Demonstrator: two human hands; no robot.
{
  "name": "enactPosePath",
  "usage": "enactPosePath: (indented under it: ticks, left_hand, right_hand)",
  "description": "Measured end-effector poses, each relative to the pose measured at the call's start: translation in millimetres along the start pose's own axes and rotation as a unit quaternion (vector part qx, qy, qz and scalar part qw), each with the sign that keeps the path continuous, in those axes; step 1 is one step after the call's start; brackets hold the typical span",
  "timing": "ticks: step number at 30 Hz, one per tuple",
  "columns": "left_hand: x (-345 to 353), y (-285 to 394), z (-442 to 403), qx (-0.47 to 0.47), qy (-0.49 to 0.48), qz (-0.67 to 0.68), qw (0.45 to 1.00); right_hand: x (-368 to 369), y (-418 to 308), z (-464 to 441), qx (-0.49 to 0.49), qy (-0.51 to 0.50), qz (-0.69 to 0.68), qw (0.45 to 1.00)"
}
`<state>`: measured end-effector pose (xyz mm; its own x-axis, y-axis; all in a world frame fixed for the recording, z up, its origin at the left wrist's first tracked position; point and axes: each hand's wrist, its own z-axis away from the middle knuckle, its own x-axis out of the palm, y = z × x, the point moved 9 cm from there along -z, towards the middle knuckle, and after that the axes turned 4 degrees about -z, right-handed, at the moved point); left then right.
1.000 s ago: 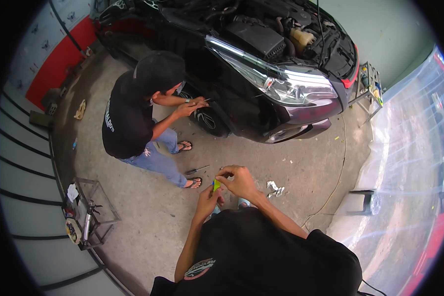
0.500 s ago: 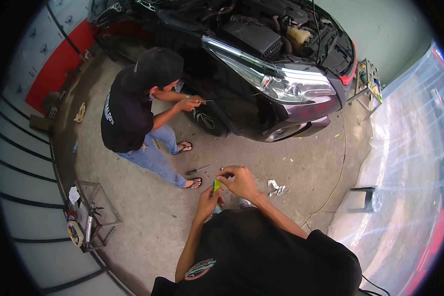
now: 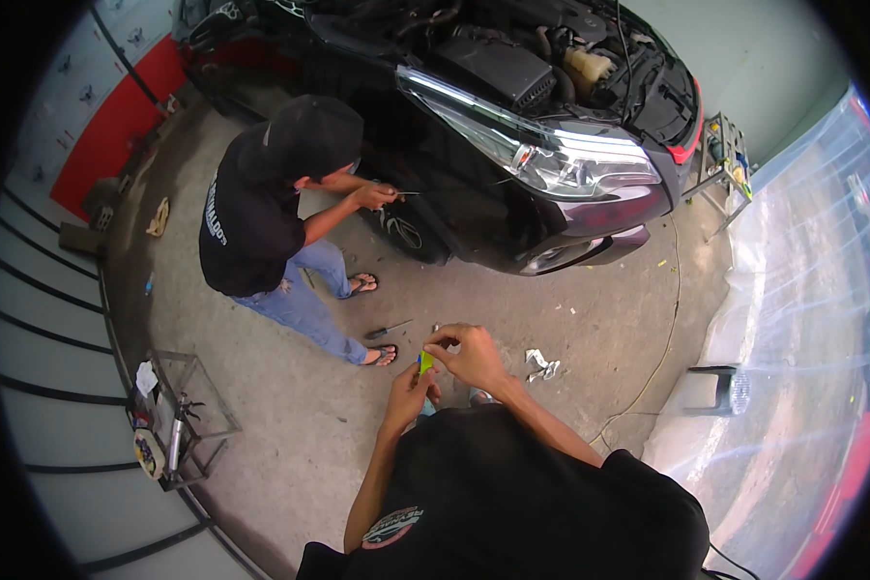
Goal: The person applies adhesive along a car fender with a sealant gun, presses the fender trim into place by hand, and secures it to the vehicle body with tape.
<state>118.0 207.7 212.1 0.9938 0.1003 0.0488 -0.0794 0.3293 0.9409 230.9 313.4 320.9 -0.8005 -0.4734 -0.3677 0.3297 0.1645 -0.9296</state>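
Observation:
In front of my chest, my left hand (image 3: 413, 394) is closed around the lower part of a small yellow-green strip (image 3: 426, 362). A bit of blue shows beside the strip at my left fingertips. My right hand (image 3: 467, 354) reaches over from the right, its thumb and fingertips pinched at the strip's upper end. The strip is too small to tell its exact kind. Just beyond my hands, a screwdriver (image 3: 389, 330) lies on the concrete floor.
A co-worker (image 3: 261, 208) bends at the front wheel of a dark car (image 3: 493, 217) with its hood raised, holding a thin tool. A metal stand (image 3: 198, 425) carries a caulking gun (image 3: 176, 445). Crumpled white paper (image 3: 541, 365) and a cable (image 3: 662, 358) lie on the floor.
The co-worker's hands have shifted slightly at the wheel, and the view has moved a little. My hands hold nearly the same pose on the strip.

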Motion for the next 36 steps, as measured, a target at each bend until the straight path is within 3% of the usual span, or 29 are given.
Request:
enactPosePath:
  ticks: [36]
  left_hand:
    - [-7,-4,-14,-0.005,0.004,0.005,1.000]
  right_hand:
    - [2,-8,-14,-0.017,-0.006,0.020,1.000]
